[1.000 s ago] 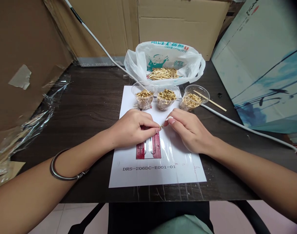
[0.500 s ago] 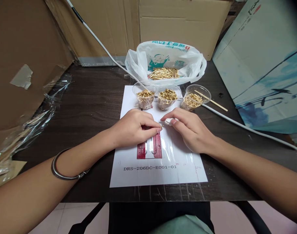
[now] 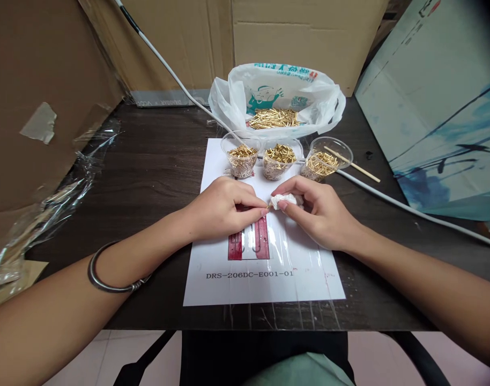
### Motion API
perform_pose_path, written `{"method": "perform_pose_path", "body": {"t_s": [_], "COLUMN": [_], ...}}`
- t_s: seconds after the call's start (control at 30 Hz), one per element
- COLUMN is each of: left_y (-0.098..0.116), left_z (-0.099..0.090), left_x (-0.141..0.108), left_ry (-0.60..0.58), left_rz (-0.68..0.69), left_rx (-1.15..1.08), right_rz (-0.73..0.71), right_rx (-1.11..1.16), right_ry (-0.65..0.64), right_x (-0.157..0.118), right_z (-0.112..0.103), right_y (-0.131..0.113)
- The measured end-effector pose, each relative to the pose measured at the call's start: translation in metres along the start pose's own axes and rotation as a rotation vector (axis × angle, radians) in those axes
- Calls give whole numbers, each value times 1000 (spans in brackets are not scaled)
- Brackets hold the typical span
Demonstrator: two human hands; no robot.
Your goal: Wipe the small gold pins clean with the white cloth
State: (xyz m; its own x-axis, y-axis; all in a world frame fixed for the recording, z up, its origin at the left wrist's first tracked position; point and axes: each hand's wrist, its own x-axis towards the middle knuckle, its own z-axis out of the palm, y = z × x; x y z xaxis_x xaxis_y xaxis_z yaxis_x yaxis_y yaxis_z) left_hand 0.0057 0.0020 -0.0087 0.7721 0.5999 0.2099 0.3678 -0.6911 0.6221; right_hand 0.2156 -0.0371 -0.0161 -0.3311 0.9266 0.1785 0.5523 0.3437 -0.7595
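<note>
- The left hand (image 3: pixel 227 209), at the middle of the frame, has thumb and forefinger pressed together, and a small gold-coloured pin (image 3: pixel 269 207) is pinched at their tips.
- The right hand (image 3: pixel 319 214), just right of the centre, is curled, with thumb and fingers closed on a white wad (image 3: pixel 284 201); the wad is right beside the pin, but if they touch I cannot tell.
- Below both hands lies a printed sheet (image 3: pixel 265 292), in the centre of the frame, on the dark counter (image 3: pixel 156 139).
- Above the hands stand three clear plastic cups (image 3: pixel 242 171) in a row, each holding many short gold-coloured pieces.
- In the upper centre, a white plastic bag (image 3: pixel 321 99) is open, with longer gold-coloured pins (image 3: pixel 274 118) inside.
- A wooden stick (image 3: pixel 363 172) lies at the right cup.
</note>
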Motion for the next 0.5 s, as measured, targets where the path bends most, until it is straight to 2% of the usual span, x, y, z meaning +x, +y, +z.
{"method": "perform_pose_path", "body": {"t_s": [0.23, 0.5], "left_y": [1, 1], "left_z": [0, 0], "left_x": [-2, 0], "left_ry": [0, 5], "left_rz": [-9, -11], "left_rx": [-1, 4], "right_rz": [-54, -3], "right_rx": [-29, -47], "right_ry": [-66, -49], "right_x": [2, 0], "right_z": [-2, 0], "right_y": [-4, -1]}}
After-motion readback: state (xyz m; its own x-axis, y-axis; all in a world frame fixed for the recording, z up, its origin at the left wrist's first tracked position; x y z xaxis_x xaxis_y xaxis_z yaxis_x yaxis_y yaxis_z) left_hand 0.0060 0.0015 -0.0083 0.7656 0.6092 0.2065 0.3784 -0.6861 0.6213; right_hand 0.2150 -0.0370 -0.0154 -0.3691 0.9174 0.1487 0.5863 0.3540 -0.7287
